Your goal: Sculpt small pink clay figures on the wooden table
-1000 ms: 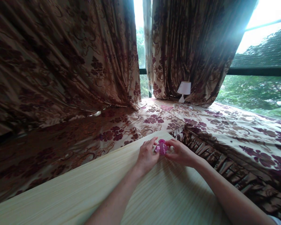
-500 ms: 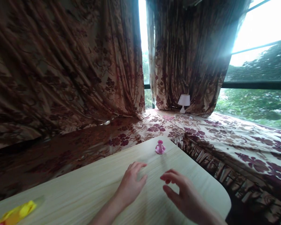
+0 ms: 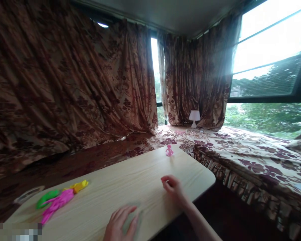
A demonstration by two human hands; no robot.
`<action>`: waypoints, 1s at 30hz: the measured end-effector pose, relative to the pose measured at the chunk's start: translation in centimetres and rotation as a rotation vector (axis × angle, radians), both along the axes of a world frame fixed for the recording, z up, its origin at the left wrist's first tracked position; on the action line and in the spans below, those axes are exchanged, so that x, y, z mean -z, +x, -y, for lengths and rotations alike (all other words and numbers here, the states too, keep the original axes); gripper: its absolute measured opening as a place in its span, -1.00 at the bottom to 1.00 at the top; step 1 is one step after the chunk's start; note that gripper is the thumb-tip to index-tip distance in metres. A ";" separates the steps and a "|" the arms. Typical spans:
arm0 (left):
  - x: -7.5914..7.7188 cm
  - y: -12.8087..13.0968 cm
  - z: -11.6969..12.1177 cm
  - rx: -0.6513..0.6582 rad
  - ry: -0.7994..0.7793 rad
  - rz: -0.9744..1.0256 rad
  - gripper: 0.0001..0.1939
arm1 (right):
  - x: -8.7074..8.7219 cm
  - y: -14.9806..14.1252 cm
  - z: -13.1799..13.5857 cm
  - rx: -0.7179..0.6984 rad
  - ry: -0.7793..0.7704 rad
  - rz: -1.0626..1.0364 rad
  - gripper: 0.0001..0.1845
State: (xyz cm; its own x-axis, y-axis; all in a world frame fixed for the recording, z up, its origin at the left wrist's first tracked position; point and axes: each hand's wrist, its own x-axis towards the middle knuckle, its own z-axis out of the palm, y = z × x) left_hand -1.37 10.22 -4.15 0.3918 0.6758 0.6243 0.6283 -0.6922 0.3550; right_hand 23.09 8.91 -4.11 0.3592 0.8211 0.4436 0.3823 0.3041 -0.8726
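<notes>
My left hand (image 3: 121,222) hovers low over the near side of the pale wooden table, open, thumb apart from the fingers, holding nothing. Farther to the right is my right hand (image 3: 173,189), its fingers loosely curled with a gap before the thumb and nothing visible in it. Beyond it, a small pink figure (image 3: 169,151) with a round head and wide base stands upright at the table's far corner, touched by neither hand. On the left of the table (image 3: 140,175) lie a green curved piece (image 3: 47,199), a long magenta piece (image 3: 57,202) and a yellow piece (image 3: 79,186), close together.
Floral fabric covers the ledge (image 3: 243,144) around the table, with a small white lamp (image 3: 194,115) in the corner. Patterned curtains (image 3: 110,83) hang behind, beside a bright window (image 3: 268,67). The table's rounded right edge drops to a dark floor area.
The view has tilted up and drawn back, bringing the green and magenta pieces into sight. My hands have moved apart, the left lower and nearer. The pink figure still stands at the far corner.
</notes>
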 end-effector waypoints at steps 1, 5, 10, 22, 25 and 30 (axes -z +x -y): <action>0.2 -0.1 0.6 -0.016 -0.017 0.010 -0.72 | 0.0 0.0 0.2 0.006 -0.005 0.007 -0.80; -0.2 -0.2 2.6 -0.031 -0.072 0.046 -0.69 | -0.1 -0.3 1.2 0.016 -0.026 0.020 -0.78; -0.4 -0.4 3.0 0.000 -0.109 0.070 -0.69 | -0.2 -0.6 1.6 0.037 0.010 0.019 -0.78; -0.7 -0.5 4.4 -0.003 -0.143 0.097 -0.67 | 0.3 -0.7 2.3 -0.009 -0.008 0.028 -0.78; -0.7 -0.5 4.3 0.006 -0.118 0.112 -0.66 | 0.1 -0.8 2.4 -0.008 0.006 0.033 -0.78; -1.0 -0.2 4.3 0.006 -0.088 0.142 -0.64 | 0.3 -0.7 2.1 0.014 0.010 0.036 -0.78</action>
